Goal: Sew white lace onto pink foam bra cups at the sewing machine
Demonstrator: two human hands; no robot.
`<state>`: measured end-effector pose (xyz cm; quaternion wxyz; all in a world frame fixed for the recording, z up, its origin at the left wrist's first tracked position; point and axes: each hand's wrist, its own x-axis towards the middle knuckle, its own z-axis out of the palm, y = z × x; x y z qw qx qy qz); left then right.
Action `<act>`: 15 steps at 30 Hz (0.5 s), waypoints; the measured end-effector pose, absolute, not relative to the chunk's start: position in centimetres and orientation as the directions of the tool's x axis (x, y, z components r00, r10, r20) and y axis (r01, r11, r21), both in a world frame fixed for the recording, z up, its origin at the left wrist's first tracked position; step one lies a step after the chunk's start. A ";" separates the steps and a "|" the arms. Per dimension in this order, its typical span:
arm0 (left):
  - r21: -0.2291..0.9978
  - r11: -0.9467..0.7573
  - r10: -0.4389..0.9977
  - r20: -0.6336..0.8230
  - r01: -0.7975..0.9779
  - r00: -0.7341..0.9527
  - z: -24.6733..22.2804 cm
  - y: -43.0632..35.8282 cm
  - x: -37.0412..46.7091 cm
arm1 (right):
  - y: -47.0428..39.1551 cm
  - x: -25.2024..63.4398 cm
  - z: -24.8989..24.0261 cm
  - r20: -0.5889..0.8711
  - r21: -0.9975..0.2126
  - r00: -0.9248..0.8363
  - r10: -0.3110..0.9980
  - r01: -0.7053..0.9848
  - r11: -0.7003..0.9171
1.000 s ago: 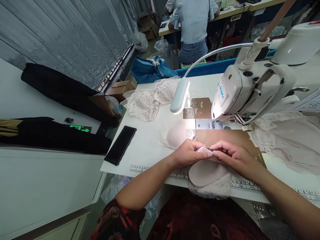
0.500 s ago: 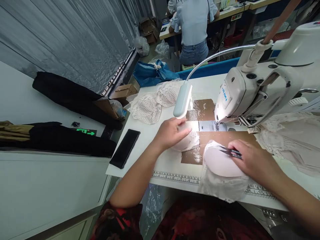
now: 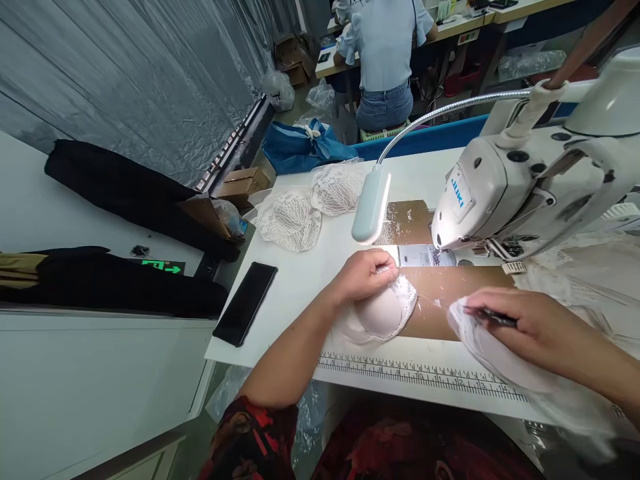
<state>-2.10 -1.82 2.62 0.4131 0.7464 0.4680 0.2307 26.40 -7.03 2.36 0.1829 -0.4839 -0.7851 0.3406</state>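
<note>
1. White table (image 3: 295, 288): phone (image 3: 245, 303), lace cups (image 3: 290, 219) left; sewing machine (image 3: 480, 187) right, cut off by frame; lamp (image 3: 371, 203) blocks some tabletop.
2. Left hand (image 3: 365, 273): fingertips pinch upper edge of padded cup (image 3: 381, 315), near table's front.
3. Right hand (image 3: 520, 330): closed around snips (image 3: 501, 319) and pale piece (image 3: 505, 357); snips mostly covered, piece's trailing end blurred.

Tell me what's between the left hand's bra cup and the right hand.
In the head view, the brown sheet with pale scraps, then the edge of the white fabric in the right hand.
</note>
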 end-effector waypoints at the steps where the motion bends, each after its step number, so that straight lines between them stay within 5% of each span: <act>1: 0.868 -0.205 0.880 -0.037 0.451 0.473 2.5 -2.0 -2.0 | -6.6 25.7 2.7 -0.087 -0.741 -0.454 0.887 0.624 0.246; 10: 0.955 -0.125 0.822 -0.052 0.269 0.568 2.4 -3.0 -1.1 | -4.9 19.5 1.4 -0.119 -0.872 -0.415 0.902 0.478 0.104; 15: 0.969 0.106 0.771 -0.221 0.223 0.597 1.9 -2.8 -1.0 | -5.3 20.7 1.6 -0.080 -0.925 -0.394 0.916 0.372 0.079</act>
